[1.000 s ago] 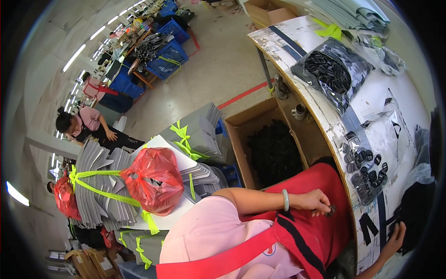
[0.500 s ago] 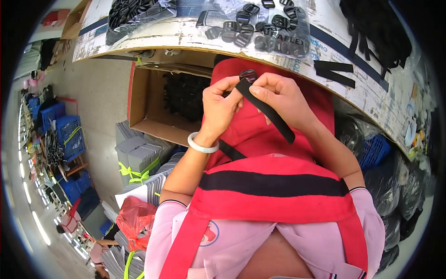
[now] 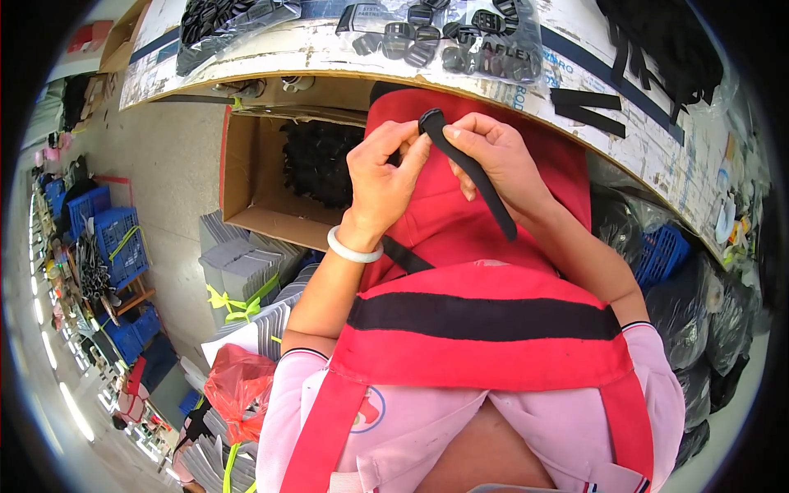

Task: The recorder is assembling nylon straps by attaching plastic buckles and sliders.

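Over my red-aproned lap, a small black plastic buckle [image 3: 429,119] stands at the upper end of a black webbing strap [image 3: 486,195]. My left hand [image 3: 386,163], with a white bangle at its wrist, is closed in a pinch at the buckle's lower left side. Thumb and fingers of my right hand [image 3: 499,154] pinch the strap just below the buckle. The strap's long end hangs down toward me past the right palm. The strap seems to run through the buckle, though the fingers partly cover where they meet.
The worktable [image 3: 329,62] beyond my lap bears a clear bag of black buckles [image 3: 423,37], two cut strap pieces [image 3: 588,111] and a dark pile of straps [image 3: 657,41]. An open cardboard box [image 3: 271,218] with black pieces is at left, near bundled grey stacks [image 3: 238,263].
The buckle has turned upright and shows at the strap's top end; the strap now lies narrower, seen more edge-on. Both hands have shifted slightly, keeping their pinch.
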`<state>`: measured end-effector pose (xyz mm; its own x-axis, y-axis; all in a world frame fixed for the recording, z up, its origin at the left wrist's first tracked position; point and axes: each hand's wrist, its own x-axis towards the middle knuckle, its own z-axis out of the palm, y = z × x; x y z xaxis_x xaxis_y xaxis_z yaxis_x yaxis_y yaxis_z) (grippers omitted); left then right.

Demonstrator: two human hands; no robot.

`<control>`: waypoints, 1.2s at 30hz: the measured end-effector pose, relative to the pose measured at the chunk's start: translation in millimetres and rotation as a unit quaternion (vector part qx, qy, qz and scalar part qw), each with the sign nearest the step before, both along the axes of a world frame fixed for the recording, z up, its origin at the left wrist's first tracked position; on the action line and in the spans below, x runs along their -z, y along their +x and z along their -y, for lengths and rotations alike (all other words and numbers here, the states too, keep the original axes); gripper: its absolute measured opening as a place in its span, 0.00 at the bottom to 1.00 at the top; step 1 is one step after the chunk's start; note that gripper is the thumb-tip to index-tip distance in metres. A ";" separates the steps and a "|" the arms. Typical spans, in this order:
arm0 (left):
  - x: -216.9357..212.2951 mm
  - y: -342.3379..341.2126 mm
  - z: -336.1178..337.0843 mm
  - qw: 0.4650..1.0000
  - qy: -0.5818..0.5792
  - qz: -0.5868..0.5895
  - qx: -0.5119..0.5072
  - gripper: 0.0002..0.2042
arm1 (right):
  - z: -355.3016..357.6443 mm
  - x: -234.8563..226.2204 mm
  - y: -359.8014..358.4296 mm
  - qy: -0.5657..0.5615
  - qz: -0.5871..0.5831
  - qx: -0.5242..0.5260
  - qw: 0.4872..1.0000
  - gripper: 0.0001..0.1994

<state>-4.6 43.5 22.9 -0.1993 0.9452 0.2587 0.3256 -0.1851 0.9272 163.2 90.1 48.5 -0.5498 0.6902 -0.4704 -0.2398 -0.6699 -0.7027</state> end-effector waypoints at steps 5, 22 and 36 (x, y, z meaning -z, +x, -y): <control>6.1 -1.2 4.4 1.000 -0.018 -0.008 0.016 0.06 | -4.0 2.0 1.6 0.026 -0.009 -0.004 1.000 0.08; 24.3 -0.8 11.2 0.830 -0.278 0.482 0.042 0.11 | -3.3 46.8 3.5 0.392 0.149 -0.008 0.908 0.08; 6.2 11.4 19.2 0.955 -0.179 0.235 -0.002 0.09 | 3.5 8.8 13.2 0.110 0.172 -0.064 0.977 0.09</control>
